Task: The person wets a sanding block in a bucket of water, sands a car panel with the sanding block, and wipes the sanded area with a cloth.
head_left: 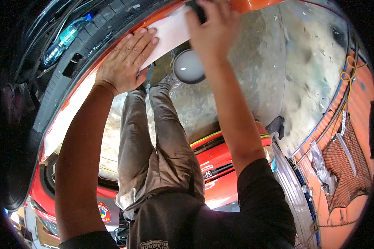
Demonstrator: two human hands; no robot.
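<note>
Left hand (124, 60) open flat on a far white-and-orange panel (170, 33), right hand (215, 33) curled round a dark block (198, 11) there, tub (190, 83) of greyish liquid (188, 66) below, bottle (64, 41) far left, concrete floor (253, 79), red car (220, 182) near.

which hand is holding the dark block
The right hand, at the picture's top edge: it grips the dark block, while the left hand lies flat on the pale panel.
</note>
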